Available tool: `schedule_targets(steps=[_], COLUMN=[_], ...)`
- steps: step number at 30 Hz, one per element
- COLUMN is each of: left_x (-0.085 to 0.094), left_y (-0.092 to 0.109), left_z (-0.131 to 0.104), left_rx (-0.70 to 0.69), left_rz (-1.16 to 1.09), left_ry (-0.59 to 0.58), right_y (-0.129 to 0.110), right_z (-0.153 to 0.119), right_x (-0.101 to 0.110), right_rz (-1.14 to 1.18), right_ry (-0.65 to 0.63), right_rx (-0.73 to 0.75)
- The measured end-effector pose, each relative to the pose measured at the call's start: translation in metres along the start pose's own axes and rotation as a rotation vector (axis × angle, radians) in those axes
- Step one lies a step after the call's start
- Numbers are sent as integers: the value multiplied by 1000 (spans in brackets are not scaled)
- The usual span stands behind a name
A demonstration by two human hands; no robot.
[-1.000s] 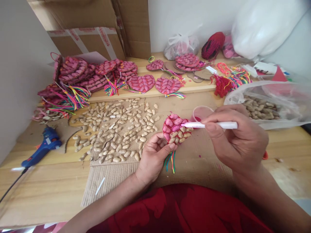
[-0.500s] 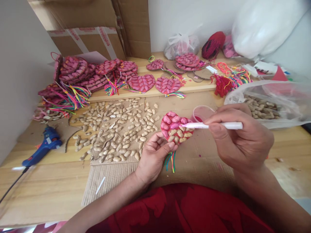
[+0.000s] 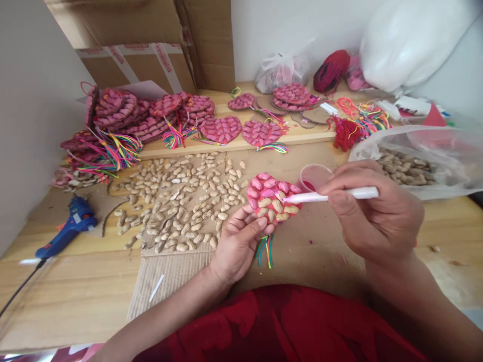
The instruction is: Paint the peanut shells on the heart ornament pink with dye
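My left hand (image 3: 239, 241) pinches the lower left edge of a red heart-shaped plaque (image 3: 274, 198) covered with peanuts. Its upper peanuts are pink, while the lower ones keep their tan shells. Colourful tassel strings (image 3: 265, 250) hang below it. My right hand (image 3: 373, 211) grips a white-handled paintbrush (image 3: 332, 194), whose pink tip touches or nearly touches a peanut in the middle of the plaque. Just behind the brush stands a clear plastic cup (image 3: 314, 176) with pink paint inside, partly hidden by my right hand.
Loose peanuts (image 3: 196, 201) spread over cardboard left of my hands. A blue glue gun (image 3: 70, 226) lies farther left. Finished pink hearts (image 3: 220, 129) and stacked plaques (image 3: 124, 113) line a raised wooden shelf. A plastic bag of peanuts (image 3: 405, 166) sits at the right.
The brush tip has shifted slightly right and down across the plaque. My left hand has turned the plaque a little, so its face shows more fully.
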State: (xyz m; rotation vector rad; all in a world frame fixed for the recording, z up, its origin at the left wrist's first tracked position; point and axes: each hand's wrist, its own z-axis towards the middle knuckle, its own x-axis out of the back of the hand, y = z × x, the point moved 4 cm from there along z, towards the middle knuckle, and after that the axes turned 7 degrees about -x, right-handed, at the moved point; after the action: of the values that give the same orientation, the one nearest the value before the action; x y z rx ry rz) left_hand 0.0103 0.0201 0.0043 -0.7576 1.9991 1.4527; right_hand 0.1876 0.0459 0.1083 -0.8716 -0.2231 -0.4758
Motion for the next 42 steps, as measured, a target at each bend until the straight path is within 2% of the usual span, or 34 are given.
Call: schedule_targets(steps=[7, 13, 18, 26, 33, 42], left_x=[0, 1, 2, 1, 1, 2], left_y=[-1, -2, -1, -3, -2, -3], left_z=[0, 0, 0, 0, 0, 0], left_rx=[7, 7, 3, -6, -14, -14], left_rz=[46, -2, -11, 10, 21, 28], left_ry=[-16, -19, -15, -72, -27, -51], right_y=[6, 5, 6, 7, 7, 8], right_z=[3, 2, 3, 3, 0, 1], right_x=[0, 1, 2, 1, 3, 2], right_rz=[-1, -5, 69, 26, 74, 69], right_ry=[25, -55, -54, -46, -62, -97], right_rx=[4, 13, -4, 21, 2, -17])
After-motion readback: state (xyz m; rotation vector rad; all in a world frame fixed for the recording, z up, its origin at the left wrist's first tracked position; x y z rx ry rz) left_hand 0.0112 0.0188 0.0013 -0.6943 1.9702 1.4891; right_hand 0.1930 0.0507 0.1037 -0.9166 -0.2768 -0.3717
